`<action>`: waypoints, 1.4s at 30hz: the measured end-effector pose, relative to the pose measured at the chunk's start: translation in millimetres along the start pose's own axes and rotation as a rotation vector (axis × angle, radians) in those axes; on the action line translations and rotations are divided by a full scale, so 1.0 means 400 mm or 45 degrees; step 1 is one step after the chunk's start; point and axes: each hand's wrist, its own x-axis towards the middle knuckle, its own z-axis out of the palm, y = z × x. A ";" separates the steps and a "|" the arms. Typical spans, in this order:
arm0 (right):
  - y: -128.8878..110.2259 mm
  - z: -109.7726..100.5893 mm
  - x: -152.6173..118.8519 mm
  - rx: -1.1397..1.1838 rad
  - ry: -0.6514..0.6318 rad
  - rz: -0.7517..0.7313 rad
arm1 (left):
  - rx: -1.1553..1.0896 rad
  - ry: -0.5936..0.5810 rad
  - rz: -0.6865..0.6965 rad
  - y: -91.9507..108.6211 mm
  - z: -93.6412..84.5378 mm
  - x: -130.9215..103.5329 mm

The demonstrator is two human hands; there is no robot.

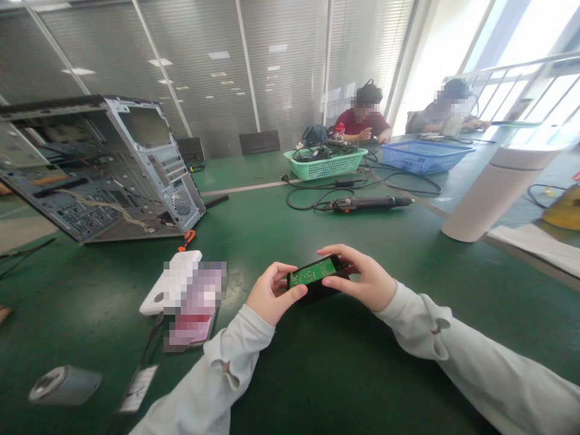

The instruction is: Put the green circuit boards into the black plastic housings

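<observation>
Between my two hands is a small black case with a green circuit board showing in its top. My left hand grips its left end, thumb on the near side and fingers at the far edge. On the opposite end, my right hand holds it with the thumb along the near edge and the index finger stretched over the far side. The case is tilted slightly, just above or on the green table; its underside is hidden, so I cannot tell which.
An open computer case stands at left, near a white device and a metal cylinder. Ahead lie an electric screwdriver, a green basket of cables and a blue basket. A pale tumbler stands right. Two people sit beyond.
</observation>
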 end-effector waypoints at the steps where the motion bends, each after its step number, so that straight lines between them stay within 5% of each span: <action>1: 0.003 0.000 0.000 0.042 0.010 0.012 | 0.005 0.004 -0.001 0.001 -0.001 0.000; 8: 0.013 0.014 0.002 0.196 0.063 0.087 | -0.080 0.023 -0.003 0.015 -0.002 -0.001; 16: 0.014 0.011 -0.004 0.017 0.019 -0.033 | -0.115 -0.046 -0.250 0.020 -0.014 0.002; 21: 0.003 0.008 -0.002 0.043 -0.020 0.081 | -0.205 -0.046 -0.321 0.021 -0.012 0.003; 30: 0.014 0.015 -0.006 0.204 -0.271 0.287 | -0.268 0.151 -0.480 0.040 -0.011 0.015; 38: -0.004 0.020 -0.008 0.408 -0.439 0.514 | 0.330 -0.133 -0.228 0.050 0.003 -0.006; 42: 0.006 0.005 -0.010 0.448 -0.537 0.658 | 0.200 0.023 -0.185 0.038 -0.009 0.007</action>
